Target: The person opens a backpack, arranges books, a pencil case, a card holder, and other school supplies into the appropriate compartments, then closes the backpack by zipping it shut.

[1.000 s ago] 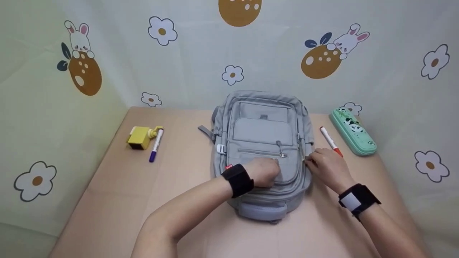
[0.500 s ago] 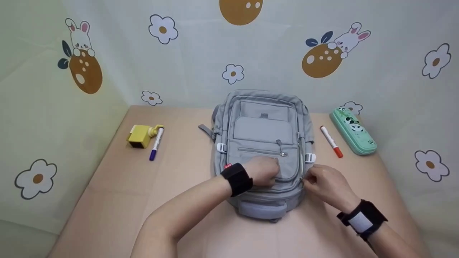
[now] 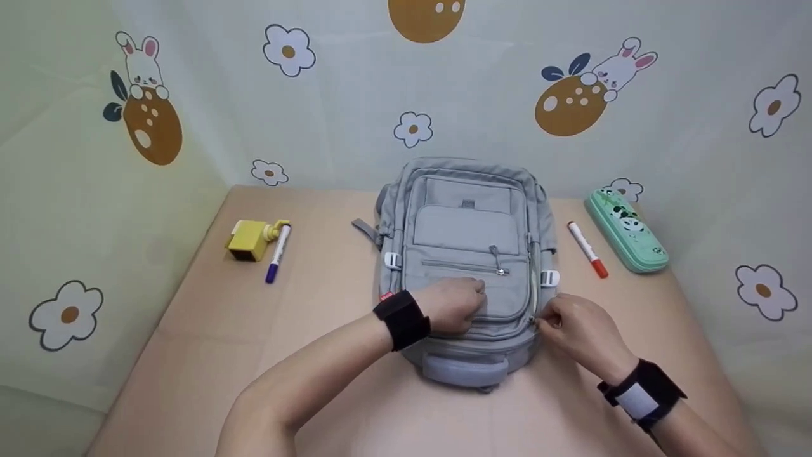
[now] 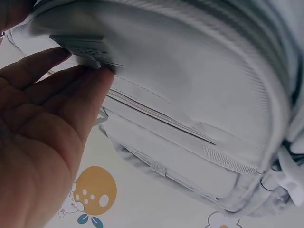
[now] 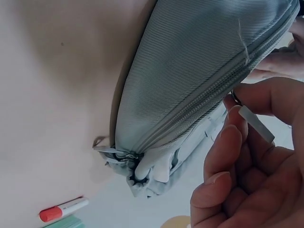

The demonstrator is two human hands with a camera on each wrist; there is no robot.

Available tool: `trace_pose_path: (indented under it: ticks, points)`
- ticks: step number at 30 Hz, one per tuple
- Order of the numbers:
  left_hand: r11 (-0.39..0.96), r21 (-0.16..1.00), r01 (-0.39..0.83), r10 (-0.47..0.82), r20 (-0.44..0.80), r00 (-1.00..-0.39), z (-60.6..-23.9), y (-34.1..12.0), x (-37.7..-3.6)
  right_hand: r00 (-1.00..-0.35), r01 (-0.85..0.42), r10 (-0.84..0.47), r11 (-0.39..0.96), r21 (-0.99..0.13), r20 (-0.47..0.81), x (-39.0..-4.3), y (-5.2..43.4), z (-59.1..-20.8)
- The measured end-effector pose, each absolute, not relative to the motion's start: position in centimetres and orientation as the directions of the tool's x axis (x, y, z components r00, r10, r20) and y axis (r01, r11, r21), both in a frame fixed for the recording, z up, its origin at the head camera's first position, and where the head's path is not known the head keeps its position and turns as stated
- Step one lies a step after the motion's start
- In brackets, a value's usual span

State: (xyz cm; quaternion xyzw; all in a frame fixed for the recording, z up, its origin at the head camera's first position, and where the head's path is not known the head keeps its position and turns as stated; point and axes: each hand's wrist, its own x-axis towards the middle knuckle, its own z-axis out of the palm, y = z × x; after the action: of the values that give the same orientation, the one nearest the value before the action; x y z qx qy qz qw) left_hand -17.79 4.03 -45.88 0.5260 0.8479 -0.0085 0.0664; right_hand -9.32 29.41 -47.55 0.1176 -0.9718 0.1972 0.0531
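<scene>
A grey backpack (image 3: 466, 228) lies on its back on the table, its padded handle (image 3: 466, 370) toward me. My left hand (image 3: 451, 304) rests on the front panel. In the left wrist view its nearly straight fingers touch the panel by a small embossed patch (image 4: 85, 45). At the bag's right edge my right hand (image 3: 583, 330) pinches a zipper pull with a grey tab (image 5: 256, 124) between thumb and index finger. Along that edge, a pale gap shows in the zip above the hand. Another zipper pull (image 3: 500, 270) lies on the front pocket.
To the left sit a yellow box-shaped object with a crank (image 3: 248, 240) and a purple-capped marker (image 3: 278, 254). On the right lie a red-capped marker (image 3: 587, 249) and a green panda pencil case (image 3: 627, 230). A printed curtain (image 3: 342, 114) hangs behind the table (image 3: 317, 254).
With the zipper pull, my right hand has come down the bag's right edge toward me, uncovering a white buckle. My left hand has shifted slightly left on the front panel.
</scene>
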Motion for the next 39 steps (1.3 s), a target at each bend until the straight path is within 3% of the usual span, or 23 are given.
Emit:
trace_pose_path:
  ticks: [11,24,30,39]
  points:
    - [0.554,-0.039,0.832,0.830,-0.057,-0.555,-46.8,0.2,-17.3,-0.974,-0.220,-0.183,0.910,-0.352,0.136,-9.0,29.3,-47.6]
    - [0.540,-0.138,0.830,0.828,-0.093,-0.554,-46.9,0.5,-17.4,-0.984,-0.147,-0.177,0.853,-0.500,-0.013,-8.1,26.6,-46.6]
    - [0.551,-0.111,0.827,0.825,-0.073,-0.560,-47.1,0.5,-17.4,-0.966,-0.202,-0.257,0.800,-0.566,-0.019,-8.2,24.1,-46.8]
    - [0.573,-0.053,0.818,0.814,-0.084,-0.575,-47.2,0.0,-17.4,-0.965,-0.225,-0.264,0.803,-0.553,0.009,-8.2,23.5,-47.0]
